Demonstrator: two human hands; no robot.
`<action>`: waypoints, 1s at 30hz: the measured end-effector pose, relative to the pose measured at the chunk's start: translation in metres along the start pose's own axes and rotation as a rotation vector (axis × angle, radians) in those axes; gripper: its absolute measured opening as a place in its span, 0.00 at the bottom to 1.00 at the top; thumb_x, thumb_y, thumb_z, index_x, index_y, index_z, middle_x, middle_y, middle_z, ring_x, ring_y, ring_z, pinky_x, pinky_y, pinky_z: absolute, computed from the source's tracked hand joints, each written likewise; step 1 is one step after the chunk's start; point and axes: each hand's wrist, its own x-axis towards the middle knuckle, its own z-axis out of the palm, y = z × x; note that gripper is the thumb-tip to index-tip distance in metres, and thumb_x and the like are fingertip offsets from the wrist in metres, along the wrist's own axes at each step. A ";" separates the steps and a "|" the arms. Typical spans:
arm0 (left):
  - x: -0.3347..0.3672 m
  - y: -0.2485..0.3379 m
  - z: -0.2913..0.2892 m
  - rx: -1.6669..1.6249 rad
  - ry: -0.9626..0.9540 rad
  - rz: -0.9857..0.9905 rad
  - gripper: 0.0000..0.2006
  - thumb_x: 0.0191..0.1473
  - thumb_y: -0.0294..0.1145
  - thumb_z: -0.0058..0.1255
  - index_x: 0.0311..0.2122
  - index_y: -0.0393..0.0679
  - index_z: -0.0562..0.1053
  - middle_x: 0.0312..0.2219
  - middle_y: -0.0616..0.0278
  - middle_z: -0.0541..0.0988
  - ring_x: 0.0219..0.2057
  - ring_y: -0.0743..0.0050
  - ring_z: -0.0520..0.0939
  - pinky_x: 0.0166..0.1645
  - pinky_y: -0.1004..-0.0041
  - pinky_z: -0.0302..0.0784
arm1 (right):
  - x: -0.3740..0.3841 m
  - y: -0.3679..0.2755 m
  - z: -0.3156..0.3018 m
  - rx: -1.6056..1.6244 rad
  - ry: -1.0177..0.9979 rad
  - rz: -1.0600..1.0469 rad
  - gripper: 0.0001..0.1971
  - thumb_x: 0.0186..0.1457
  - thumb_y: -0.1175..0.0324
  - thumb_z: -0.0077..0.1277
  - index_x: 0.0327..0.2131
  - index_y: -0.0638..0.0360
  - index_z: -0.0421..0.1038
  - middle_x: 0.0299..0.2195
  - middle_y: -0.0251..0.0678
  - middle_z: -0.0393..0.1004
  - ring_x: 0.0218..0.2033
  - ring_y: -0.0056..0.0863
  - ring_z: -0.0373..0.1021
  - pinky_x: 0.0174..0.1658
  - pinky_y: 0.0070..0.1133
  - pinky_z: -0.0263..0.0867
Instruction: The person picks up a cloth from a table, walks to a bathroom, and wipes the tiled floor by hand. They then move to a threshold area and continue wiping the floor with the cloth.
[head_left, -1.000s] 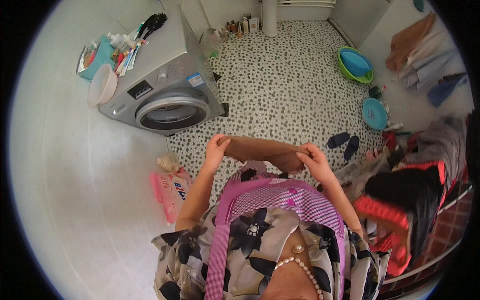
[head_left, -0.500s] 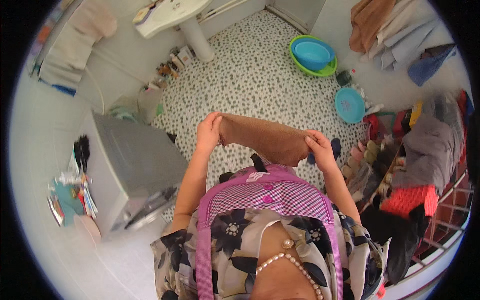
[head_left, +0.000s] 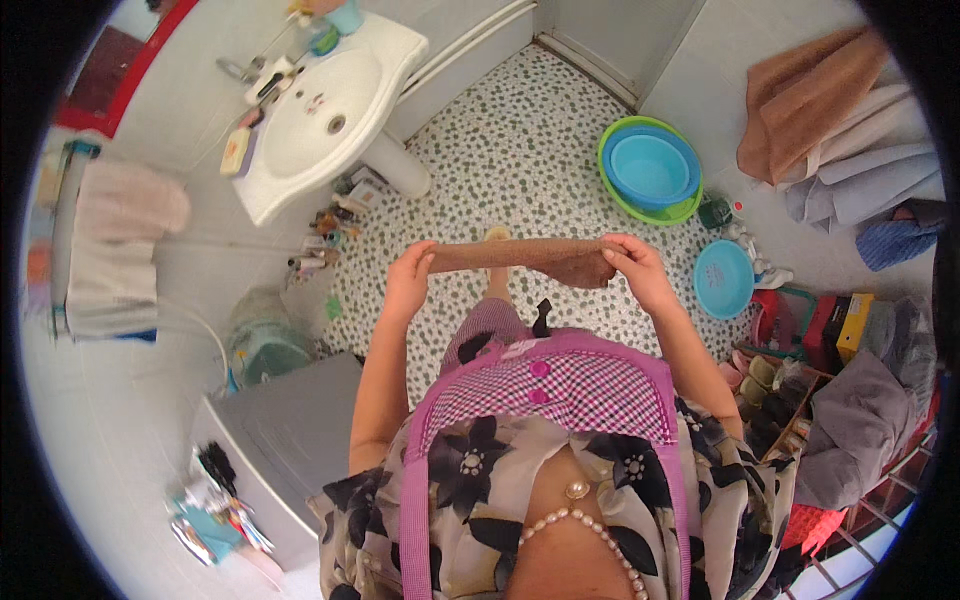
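A brown towel [head_left: 500,255] is stretched level between my two hands, in front of my pink checked apron [head_left: 540,375]. My left hand [head_left: 407,280] pinches its left end, and my right hand [head_left: 640,272] grips the right end with thumb and fingers. The towel looks folded into a narrow band, with a looser flap hanging near the right hand. Below it, one of my legs and a light shoe show against the speckled floor [head_left: 470,150].
Ahead on the left stands a white pedestal sink [head_left: 385,60]. Nested blue and green basins [head_left: 650,210] sit on the floor at right, near another blue basin [head_left: 724,279]. Towels [head_left: 805,100] hang on the right wall. A grey cabinet [head_left: 290,410] is at my left, a shoe rack [head_left: 790,410] at my right.
The view has shifted forward, bringing the sink bowl fully into sight. The towel, still held at both ends, now appears narrower and more level. A stepping leg has come into view beneath it.
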 end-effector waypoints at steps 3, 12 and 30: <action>0.093 -0.012 0.004 0.081 -0.177 -0.037 0.12 0.52 0.29 0.44 0.41 0.38 0.70 0.35 0.52 0.75 0.38 0.59 0.76 0.43 0.68 0.69 | 0.066 -0.002 -0.007 -0.025 0.038 0.045 0.11 0.51 0.72 0.47 0.40 0.64 0.69 0.32 0.28 0.71 0.33 0.15 0.65 0.37 0.15 0.62; 0.358 0.011 0.063 0.092 -0.440 0.117 0.10 0.49 0.28 0.47 0.38 0.39 0.72 0.35 0.55 0.76 0.36 0.58 0.76 0.40 0.69 0.70 | 0.231 0.007 -0.072 -0.080 0.419 0.082 0.11 0.50 0.72 0.50 0.39 0.63 0.70 0.33 0.29 0.71 0.33 0.18 0.65 0.38 0.16 0.62; 0.482 -0.104 0.329 0.402 -0.806 -0.097 0.20 0.45 0.37 0.51 0.46 0.46 0.69 0.46 0.56 0.70 0.50 0.57 0.66 0.51 0.56 0.59 | 0.457 0.225 -0.146 -0.319 0.162 0.353 0.18 0.48 0.71 0.47 0.46 0.58 0.66 0.38 0.43 0.70 0.36 0.32 0.69 0.39 0.23 0.64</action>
